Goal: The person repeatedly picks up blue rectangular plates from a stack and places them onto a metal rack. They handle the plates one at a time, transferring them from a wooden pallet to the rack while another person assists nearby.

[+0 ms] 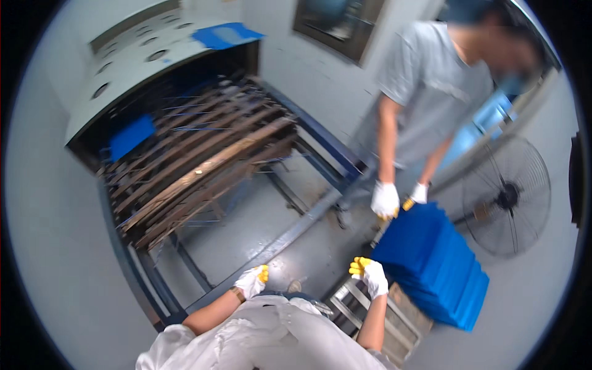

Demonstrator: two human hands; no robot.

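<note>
Both my hands wear white work gloves with yellow fingers and palms. In front of my body, beside the near rail of a metal frame, my left hand [251, 281] has its fingers curled in, with nothing seen in them. My right hand [374, 277] is next to the near left edge of a stack of blue sheets [425, 246]; its fingers are half bent and apart, and it holds nothing visible. Across the stack, a co-worker in a grey shirt bends down, with gloved hands [386, 198] at the far edge of the sheets.
Below the stack is a pallet-like slatted base [404, 320]. A large fan [507, 196] stands at the right. On the left, a blue metal frame [296, 225] carries rusty slats [203, 163] leading into a pale box with round holes [139, 58]. A blue sheet [131, 137] lies on the slats.
</note>
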